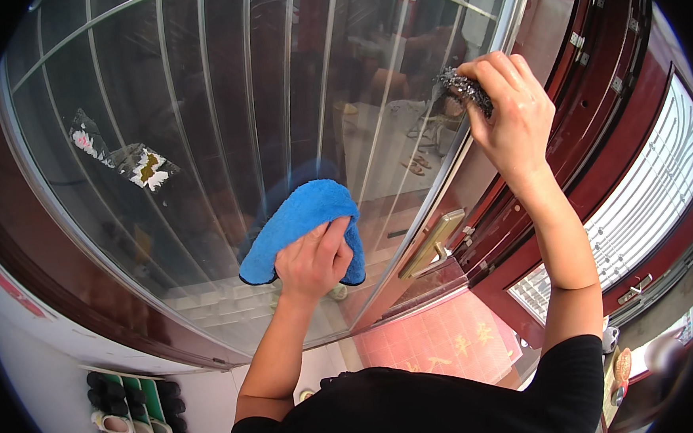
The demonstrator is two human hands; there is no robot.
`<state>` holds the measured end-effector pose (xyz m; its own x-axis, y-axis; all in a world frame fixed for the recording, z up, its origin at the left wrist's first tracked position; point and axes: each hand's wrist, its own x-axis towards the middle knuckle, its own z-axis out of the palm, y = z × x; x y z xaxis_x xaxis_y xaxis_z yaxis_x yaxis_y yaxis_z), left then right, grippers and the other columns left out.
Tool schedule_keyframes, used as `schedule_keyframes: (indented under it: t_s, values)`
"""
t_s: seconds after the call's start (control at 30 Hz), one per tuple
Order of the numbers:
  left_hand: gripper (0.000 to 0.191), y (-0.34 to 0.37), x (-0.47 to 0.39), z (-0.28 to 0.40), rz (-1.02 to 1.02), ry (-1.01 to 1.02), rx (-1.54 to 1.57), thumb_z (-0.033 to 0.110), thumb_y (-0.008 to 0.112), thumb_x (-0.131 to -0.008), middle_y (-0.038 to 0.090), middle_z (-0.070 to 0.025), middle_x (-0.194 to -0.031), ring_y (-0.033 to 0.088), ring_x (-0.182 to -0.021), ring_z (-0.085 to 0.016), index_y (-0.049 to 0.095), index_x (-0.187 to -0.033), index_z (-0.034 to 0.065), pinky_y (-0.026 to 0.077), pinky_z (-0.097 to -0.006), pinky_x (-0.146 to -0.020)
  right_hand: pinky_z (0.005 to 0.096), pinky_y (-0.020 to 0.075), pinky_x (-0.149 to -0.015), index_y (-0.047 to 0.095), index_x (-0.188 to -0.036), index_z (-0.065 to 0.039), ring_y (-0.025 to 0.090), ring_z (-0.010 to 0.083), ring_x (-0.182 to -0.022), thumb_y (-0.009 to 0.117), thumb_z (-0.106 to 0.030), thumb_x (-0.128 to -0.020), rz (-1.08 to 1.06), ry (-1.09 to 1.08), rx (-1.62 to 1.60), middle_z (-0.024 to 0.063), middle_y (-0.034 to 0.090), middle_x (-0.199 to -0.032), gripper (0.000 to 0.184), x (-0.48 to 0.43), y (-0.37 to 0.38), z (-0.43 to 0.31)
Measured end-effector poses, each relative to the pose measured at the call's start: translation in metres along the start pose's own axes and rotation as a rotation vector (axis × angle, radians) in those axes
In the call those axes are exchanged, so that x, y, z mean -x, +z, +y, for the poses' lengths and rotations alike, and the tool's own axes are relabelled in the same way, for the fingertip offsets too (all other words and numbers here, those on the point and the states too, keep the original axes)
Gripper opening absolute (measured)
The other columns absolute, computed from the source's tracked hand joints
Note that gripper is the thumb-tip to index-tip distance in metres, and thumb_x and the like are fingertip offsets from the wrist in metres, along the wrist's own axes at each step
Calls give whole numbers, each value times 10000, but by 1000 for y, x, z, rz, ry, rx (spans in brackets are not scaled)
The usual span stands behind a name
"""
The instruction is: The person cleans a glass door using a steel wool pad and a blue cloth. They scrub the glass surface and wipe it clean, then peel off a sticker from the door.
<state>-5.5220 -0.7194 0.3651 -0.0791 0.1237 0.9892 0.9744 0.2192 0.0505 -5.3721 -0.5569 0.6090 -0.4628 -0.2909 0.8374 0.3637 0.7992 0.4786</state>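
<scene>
My left hand (316, 257) grips a folded blue microfibre cloth (316, 209) and presses it to the lower middle of a glass door pane (228, 122). In my right hand (509, 108) is a scouring pad of steel wool (467, 90), held at the pane's right edge near the metal frame strip. Torn remains of a sticker (147, 167) cling to the glass on the left, in white, dark and brownish patches. Metal bars run behind the pane, and reflections cover much of it.
A brass-coloured door handle (434, 244) juts out below my right forearm. A pink-red floor mat (437, 342) with yellow characters lies at the threshold. Another dark red door leaf (616, 247) stands to the right. At lower left is a rack with several shoes (135, 414).
</scene>
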Motion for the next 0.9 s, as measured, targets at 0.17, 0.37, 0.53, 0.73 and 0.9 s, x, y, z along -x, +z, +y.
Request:
schedule_keyframes:
  t_s: [0.17,0.37,0.53,0.73,0.9]
  values:
    - [373,2,-2,2,-8,-9,34,140,709,-802,714,-81,-1125,687,-972,-293,681,-1173,114,491,-387,-843,360,517,-738,656,-920,-88,608,242,-853,759,26,-594,-48,-19,-45,29,614,-891,360,19,6,-11]
    - [389,2,-3,3,13,-5,14,145,709,-806,714,-83,-1127,688,-971,-292,675,-1192,117,487,-389,-854,323,507,-679,669,-878,-129,592,202,-817,773,-43,-635,8,13,20,-14,596,-863,278,6,0,-1]
    - [385,1,-1,3,9,-7,-18,160,707,-811,715,-84,-1119,689,-955,-286,674,-1193,120,483,-386,-837,317,504,-671,660,-865,-131,587,205,-785,759,-65,-649,59,-1,5,-14,588,-847,247,7,6,4]
    - [377,0,-3,3,-11,-18,-3,157,703,-812,719,-83,-1094,688,-930,-283,672,-1186,114,480,-381,-813,320,491,-666,660,-874,-132,585,204,-801,770,-49,-629,11,-49,-26,-17,586,-847,281,12,5,-8]
    - [383,0,-4,3,-1,-12,0,156,703,-812,720,-78,-1093,690,-911,-283,668,-1191,113,482,-379,-801,342,517,-717,664,-920,-102,609,236,-836,766,1,-582,-4,8,-3,15,630,-886,367,11,3,-6]
